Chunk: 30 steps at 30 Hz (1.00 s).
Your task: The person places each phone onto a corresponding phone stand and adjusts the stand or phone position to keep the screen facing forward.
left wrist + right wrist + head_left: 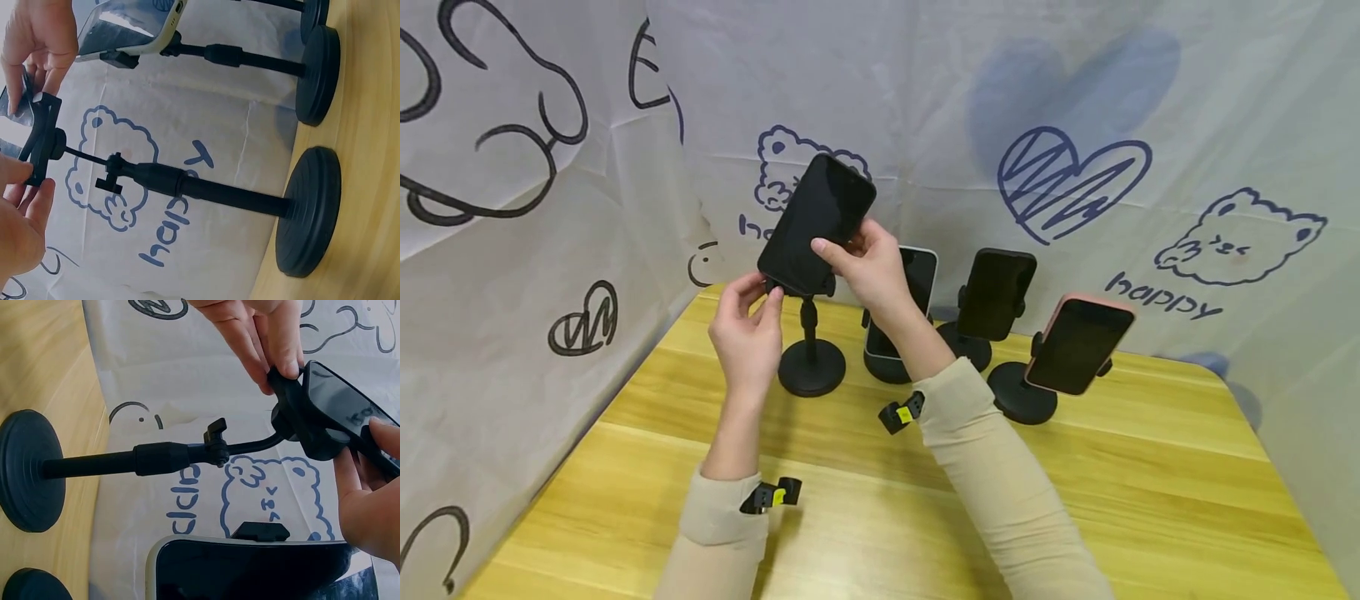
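Note:
A black smartphone (831, 200) leans tilted at the top of a black phone stand (812, 368) with a round base. My right hand (876, 271) grips the phone by its right edge, the thumb across the screen. With thumb and fingers, my left hand (747, 329) pinches the left end of the stand's clamp (301, 419), by the phone's lower edge. In the right wrist view the phone's lower end sits at the clamp; whether the clamp is tight on it I cannot tell. The stand's thin neck and adjusting knob (109, 185) show in the left wrist view.
To the right stand a white-edged phone (921, 271), partly hidden by my right arm, a black phone (997, 296) and a pink-cased phone (1078, 346), each on a black stand. The wooden table (835, 517) meets drawn-on white cloth (940, 83) behind and at the left.

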Each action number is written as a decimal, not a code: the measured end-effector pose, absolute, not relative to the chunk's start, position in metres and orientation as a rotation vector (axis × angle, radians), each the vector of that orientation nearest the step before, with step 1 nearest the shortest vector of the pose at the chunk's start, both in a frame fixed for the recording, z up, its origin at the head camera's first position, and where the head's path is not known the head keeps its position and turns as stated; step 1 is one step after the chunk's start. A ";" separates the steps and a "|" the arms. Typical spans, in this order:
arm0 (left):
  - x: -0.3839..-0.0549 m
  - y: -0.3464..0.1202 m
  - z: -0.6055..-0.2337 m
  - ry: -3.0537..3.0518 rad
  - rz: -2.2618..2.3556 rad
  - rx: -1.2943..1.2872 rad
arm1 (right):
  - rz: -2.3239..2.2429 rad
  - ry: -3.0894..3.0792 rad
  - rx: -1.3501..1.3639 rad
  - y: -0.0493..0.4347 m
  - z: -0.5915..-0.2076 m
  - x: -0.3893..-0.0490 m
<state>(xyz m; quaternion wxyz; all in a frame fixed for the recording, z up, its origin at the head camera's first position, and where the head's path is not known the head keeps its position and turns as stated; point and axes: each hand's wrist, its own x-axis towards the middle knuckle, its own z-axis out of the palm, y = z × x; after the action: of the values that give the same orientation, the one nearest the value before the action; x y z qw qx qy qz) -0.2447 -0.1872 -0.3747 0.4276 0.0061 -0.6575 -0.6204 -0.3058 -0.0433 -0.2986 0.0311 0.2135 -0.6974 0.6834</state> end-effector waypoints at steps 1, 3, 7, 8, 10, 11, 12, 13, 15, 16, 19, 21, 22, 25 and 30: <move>-0.245 -0.189 -0.374 -1.650 -1.542 0.018 | 2.082 -2.164 0.664 -0.043 -0.299 -0.306; -0.244 -0.192 -0.373 -1.668 -1.532 0.009 | 2.057 -2.175 0.674 -0.043 -0.300 -0.307; -0.244 -0.196 -0.371 -1.746 -1.517 -0.023 | 2.026 -2.180 0.679 -0.040 -0.302 -0.308; -0.244 -0.198 -0.370 -1.774 -1.504 -0.031 | 2.020 -2.178 0.688 -0.039 -0.302 -0.308; -0.243 -0.201 -0.367 -1.833 -1.472 -0.039 | 2.006 -2.174 0.711 -0.038 -0.302 -0.310; -0.242 -0.202 -0.365 -1.859 -1.451 -0.040 | 2.000 -2.174 0.723 -0.038 -0.302 -0.310; -0.241 -0.203 -0.363 -1.882 -1.432 -0.041 | 1.995 -2.176 0.735 -0.037 -0.302 -0.311; -0.240 -0.204 -0.362 -1.903 -1.412 -0.043 | 1.985 -2.181 0.748 -0.037 -0.303 -0.312; -0.238 -0.206 -0.360 -1.935 -1.380 -0.038 | 1.967 -2.190 0.775 -0.037 -0.303 -0.312; -0.237 -0.207 -0.359 -1.948 -1.368 -0.035 | 1.956 -2.198 0.785 -0.037 -0.303 -0.313; -0.235 -0.209 -0.359 -1.971 -1.348 -0.035 | 1.890 -2.235 0.807 -0.037 -0.303 -0.312; -0.235 -0.211 -0.359 -1.984 -1.342 -0.034 | 1.847 -2.259 0.815 -0.036 -0.302 -0.311; -0.234 -0.212 -0.359 -1.992 -1.339 -0.034 | 1.823 -2.276 0.814 -0.036 -0.302 -0.311; -0.233 -0.214 -0.358 -2.014 -1.333 -0.044 | 1.757 -2.326 0.797 -0.034 -0.299 -0.310; -0.233 -0.217 -0.356 -2.024 -1.333 -0.080 | 1.735 -2.355 0.781 -0.030 -0.297 -0.311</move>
<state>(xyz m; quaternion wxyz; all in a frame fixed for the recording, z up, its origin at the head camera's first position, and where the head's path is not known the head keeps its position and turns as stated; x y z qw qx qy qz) -0.2332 -0.2174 -0.3559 0.3508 -0.0308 -0.7816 -0.5149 -0.3112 -0.0304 -0.2968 0.0571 0.2576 -0.7766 0.5721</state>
